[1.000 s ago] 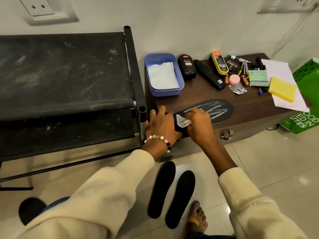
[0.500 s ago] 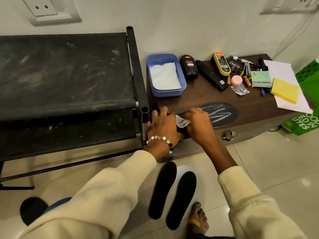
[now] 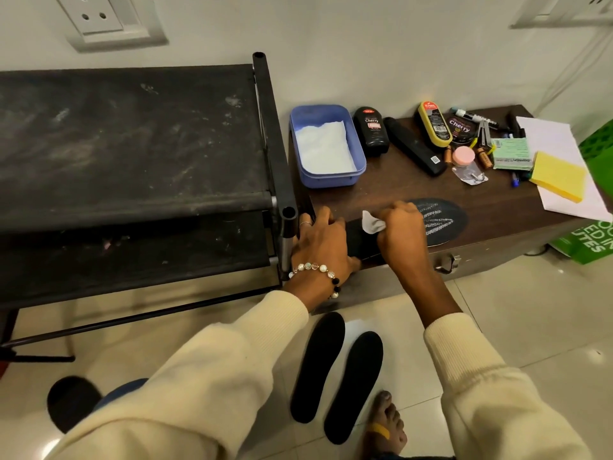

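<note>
A black insole (image 3: pixel 441 220) with a white stitched pattern lies along the front edge of the low brown table (image 3: pixel 398 190). My left hand (image 3: pixel 323 240) grips its heel end at the table's front left corner, fingers on top and thumb at the edge. My right hand (image 3: pixel 401 229) holds a small crumpled white wipe (image 3: pixel 371 222) and presses it onto the middle of the insole. Two plain black insoles (image 3: pixel 335 370) lie side by side on the floor below my arms.
A blue tub (image 3: pixel 328 179) with white wipes stands at the table's back left. Behind are shoe polish bottles (image 3: pixel 371 131), a black brush (image 3: pixel 414 146), a pink-lidded jar (image 3: pixel 463 156), batteries, pens, yellow sticky notes (image 3: pixel 559 175) and paper. A black rack (image 3: pixel 132 144) stands left. My bare foot (image 3: pixel 384 426) rests on the tiles.
My right hand has slid the wipe a little along the insole. My left hand has stayed on the heel end. The view has shifted slightly.
</note>
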